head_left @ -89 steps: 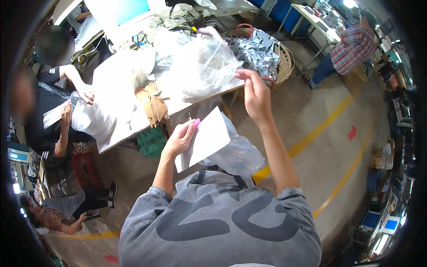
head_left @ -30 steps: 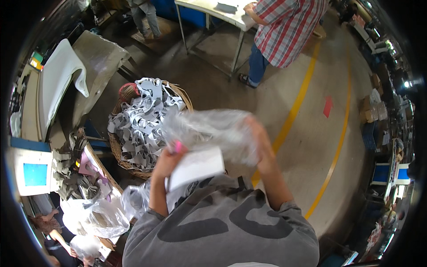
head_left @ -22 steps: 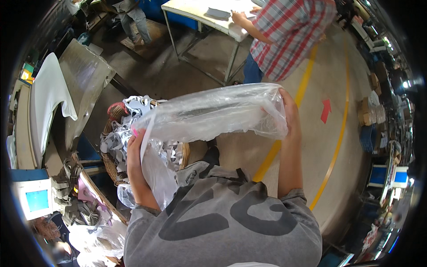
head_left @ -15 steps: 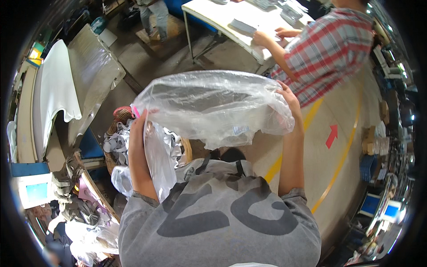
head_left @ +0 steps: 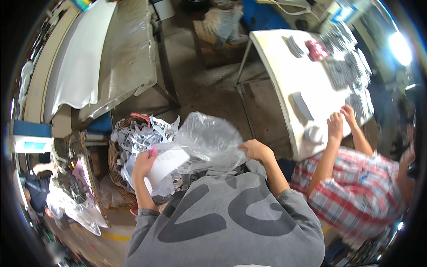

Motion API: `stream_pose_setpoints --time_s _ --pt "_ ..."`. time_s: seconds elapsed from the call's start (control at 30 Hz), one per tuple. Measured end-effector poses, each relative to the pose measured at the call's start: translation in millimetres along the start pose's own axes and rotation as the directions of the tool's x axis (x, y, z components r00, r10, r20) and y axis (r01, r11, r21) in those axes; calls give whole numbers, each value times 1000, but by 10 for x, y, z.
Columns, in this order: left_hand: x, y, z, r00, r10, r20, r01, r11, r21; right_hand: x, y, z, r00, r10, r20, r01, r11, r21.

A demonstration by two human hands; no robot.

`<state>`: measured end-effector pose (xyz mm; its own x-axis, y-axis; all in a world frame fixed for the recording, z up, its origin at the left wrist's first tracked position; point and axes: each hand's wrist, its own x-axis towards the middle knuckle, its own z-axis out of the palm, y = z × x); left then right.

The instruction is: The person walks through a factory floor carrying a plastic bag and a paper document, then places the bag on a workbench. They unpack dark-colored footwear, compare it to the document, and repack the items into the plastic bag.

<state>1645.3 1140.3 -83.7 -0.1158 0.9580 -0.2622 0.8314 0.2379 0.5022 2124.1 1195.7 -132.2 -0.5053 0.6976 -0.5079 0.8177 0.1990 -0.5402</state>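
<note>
Left hand, closed on a white sheet, and right hand, pinching the clear bag between them, have drawn closer, leaving the bag no longer spread.

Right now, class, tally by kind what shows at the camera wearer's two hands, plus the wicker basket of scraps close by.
Clear plastic bag, gripped by the right hand: 1
White sheet, in the left hand: 1
Small pink item, at the left hand: 1
Wicker basket: 1
Total: 4

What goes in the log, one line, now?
left hand: white sheet; right hand: clear plastic bag; nearby: wicker basket, gray scraps
</note>
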Motion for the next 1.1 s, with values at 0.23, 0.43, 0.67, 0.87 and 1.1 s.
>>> stream_pose_setpoints --time_s 0.23,0.43,0.67,0.87,1.1 --pt "671 61 -426 785 -599 161 278 107 -955 1619 -173 -1594 973 -49 -226 194 704 684" --pt "2129 -18 -1150 814 -580 -11 34 67 -997 3584 -463 -2785 906 -130 -403 374 691 618" --pt "3902 -240 -2491 821 -524 -226 -154 178 -972 5472 -1272 -3974 966 -103 -239 254 179 950" --pt "5046 -457 -3103 807 -521 -278 -194 210 -958 6753 -1936 -4588 974 -2 -226 225 103 969" --pt "6396 -740 -3135 773 -585 -246 -178 173 -969 8584 -1663 -4965 985 -84 -150 148 -37 988"
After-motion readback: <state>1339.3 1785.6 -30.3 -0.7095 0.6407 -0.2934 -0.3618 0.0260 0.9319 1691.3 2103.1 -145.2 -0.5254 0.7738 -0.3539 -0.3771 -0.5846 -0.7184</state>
